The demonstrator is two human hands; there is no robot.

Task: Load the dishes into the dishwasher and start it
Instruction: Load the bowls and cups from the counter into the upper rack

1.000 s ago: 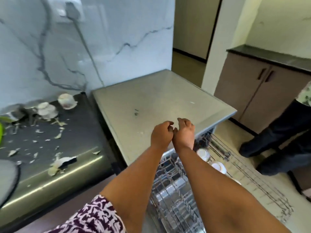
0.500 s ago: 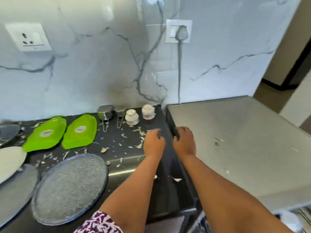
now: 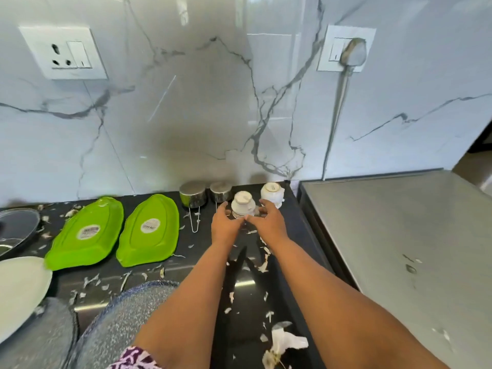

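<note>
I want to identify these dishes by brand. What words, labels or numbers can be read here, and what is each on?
No text here can be read.
Left green tray: oval white sticker with dark print, too blurred to read.
Right green tray: a like sticker, also too blurred.
Far white cup: small dark mark on its upturned base, too small to read.
Near white cup: no print visible.

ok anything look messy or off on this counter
Yes. Pale scraps, like peelings or torn bits, litter the black counter, with a crumpled white clump near its front edge. The dishes themselves look intact: two green trays and the white cups lie upside down, nothing visibly broken.
</note>
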